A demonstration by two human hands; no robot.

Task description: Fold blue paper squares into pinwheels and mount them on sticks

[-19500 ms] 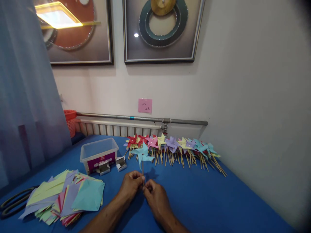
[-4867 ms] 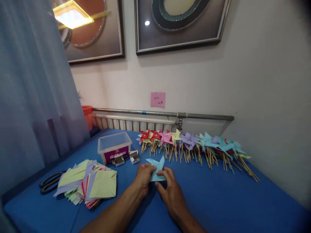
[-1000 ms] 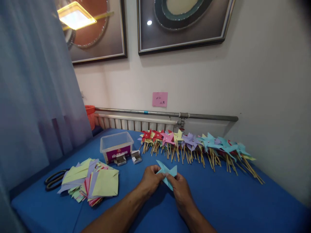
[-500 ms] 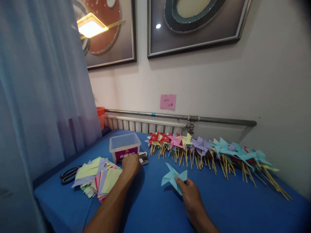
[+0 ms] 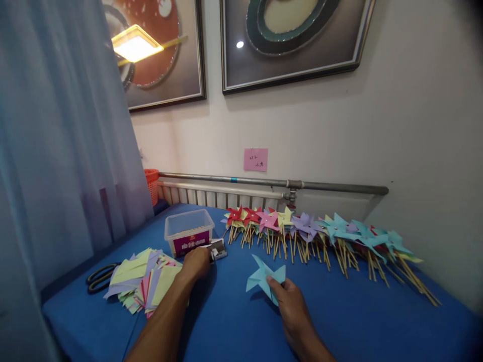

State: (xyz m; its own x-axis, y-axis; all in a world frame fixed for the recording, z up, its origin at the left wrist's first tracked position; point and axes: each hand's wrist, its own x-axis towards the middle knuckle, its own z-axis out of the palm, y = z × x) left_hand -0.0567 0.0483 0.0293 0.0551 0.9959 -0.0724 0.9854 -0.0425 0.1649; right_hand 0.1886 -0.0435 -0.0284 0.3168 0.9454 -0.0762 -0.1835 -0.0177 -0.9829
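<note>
**A:** Item 1, your right hand (image 5: 292,309). The thumb and fingertips are pinched shut on the near blade of a light-blue folded-paper pinwheel head (image 5: 263,277).

**B:** Location of that item?

**A:** It is low over the blue table cover (image 5: 358,322), centre front. It sits nearer to you than the row of finished paper pinwheels on wooden sticks (image 5: 320,232), which lies along the far edge by the wall. Whether the head rests on the cover cannot be told.

**B:** Orientation?

**A:** The face is roughly up and tipped a little toward you. One blade tip points away from you toward the wall, one to your left and one to your right. The fourth blade is under your fingers. The widest span runs from near-left to far-right.

**B:** Item 2, your left hand (image 5: 196,262)?

**A:** It is reached forward, palm down. The fingers are curled at a small open white cardboard box (image 5: 219,249), just in front of the clear plastic tub with a purple label (image 5: 188,231). The back of the hand hides the fingers, so whether they grip anything cannot be told.

**B:** Adjacent stock?

**A:** A loose stack of coloured paper squares (image 5: 139,281) in yellow, lilac and pink lies just left of your left forearm. A pair of black-handled scissors (image 5: 98,276) lies beyond that stack, near the table's left edge.
</note>
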